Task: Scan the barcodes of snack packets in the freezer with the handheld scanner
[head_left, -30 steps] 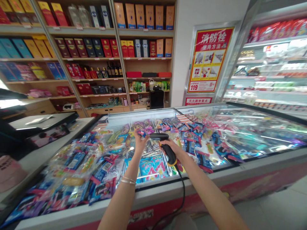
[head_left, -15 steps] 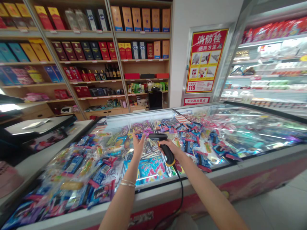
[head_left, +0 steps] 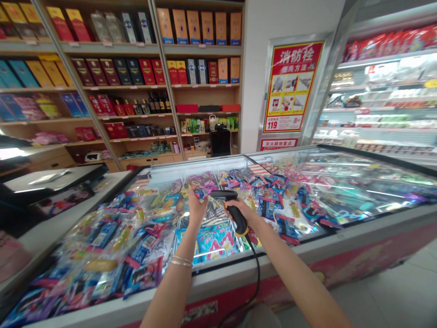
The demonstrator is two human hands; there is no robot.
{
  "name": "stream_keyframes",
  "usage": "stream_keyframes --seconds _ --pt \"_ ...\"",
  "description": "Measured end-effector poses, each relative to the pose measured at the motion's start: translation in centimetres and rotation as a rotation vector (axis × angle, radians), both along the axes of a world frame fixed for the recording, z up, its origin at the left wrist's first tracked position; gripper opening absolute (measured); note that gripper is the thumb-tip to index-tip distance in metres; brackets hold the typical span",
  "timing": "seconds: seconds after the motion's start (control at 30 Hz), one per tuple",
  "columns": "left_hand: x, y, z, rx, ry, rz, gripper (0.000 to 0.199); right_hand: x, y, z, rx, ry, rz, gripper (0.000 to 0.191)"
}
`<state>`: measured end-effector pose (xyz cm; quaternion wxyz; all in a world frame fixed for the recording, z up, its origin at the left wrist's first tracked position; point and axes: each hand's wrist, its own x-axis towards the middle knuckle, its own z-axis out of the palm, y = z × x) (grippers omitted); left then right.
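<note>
A black and yellow barcode scanner [head_left: 239, 220] is gripped in my right hand [head_left: 246, 212], its head pointing left and its cable hanging down over the freezer's front. Just left of the scanner head, my left hand [head_left: 197, 206] is closed on a small blue and purple ice cream packet [head_left: 199, 193], only partly visible between the fingers. Both hands are above the chest freezer [head_left: 290, 258]. Blue ice cream packets [head_left: 215, 241] lie under the glass below my hands. More wrapped ice creams [head_left: 269, 200] are spread on the lid to the right.
A large heap of wrapped ice creams [head_left: 105, 234] covers the lid's left part. A counter [head_left: 64, 214] stands at the left. Behind the freezer are shelves [head_left: 205, 85] of boxes and a black monitor [head_left: 221, 143]. A refrigerated display [head_left: 382, 114] stands at the right.
My left hand has turned slightly and tilted the packet beside the scanner head. The scanner stays in my right hand, almost unmoved.
</note>
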<state>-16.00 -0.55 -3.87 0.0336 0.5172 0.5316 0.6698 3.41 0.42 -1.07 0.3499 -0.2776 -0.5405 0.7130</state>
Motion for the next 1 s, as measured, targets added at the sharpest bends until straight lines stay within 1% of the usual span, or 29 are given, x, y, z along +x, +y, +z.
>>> stream_keyframes --seconds 0.13,0.5,0.67,0.83,0.93,1.0 --pt "0.01 -0.19 0.26 0.010 0.116 0.019 0.035 0.01 -0.03 0.03 0.002 -0.003 0.000 0.020" --pt "0.06 -0.30 0.28 0.002 0.169 0.052 0.037 0.19 -0.32 0.51 -0.030 0.004 -0.001 0.019" --pt "-0.04 -0.22 0.44 0.017 0.172 0.043 0.038 0.21 -0.24 0.47 -0.023 0.013 0.006 0.019" --pt "0.11 -0.26 0.49 0.005 0.157 0.034 0.040 0.06 -0.07 0.04 -0.030 0.014 0.004 0.020" --pt "0.56 -0.53 0.50 -0.026 0.140 0.047 0.041 -0.05 0.12 -0.15 -0.045 0.032 0.027 0.020" --pt "0.92 -1.00 0.77 -0.069 0.118 0.066 0.038 -0.12 0.31 0.02 -0.086 0.045 0.064 0.021"
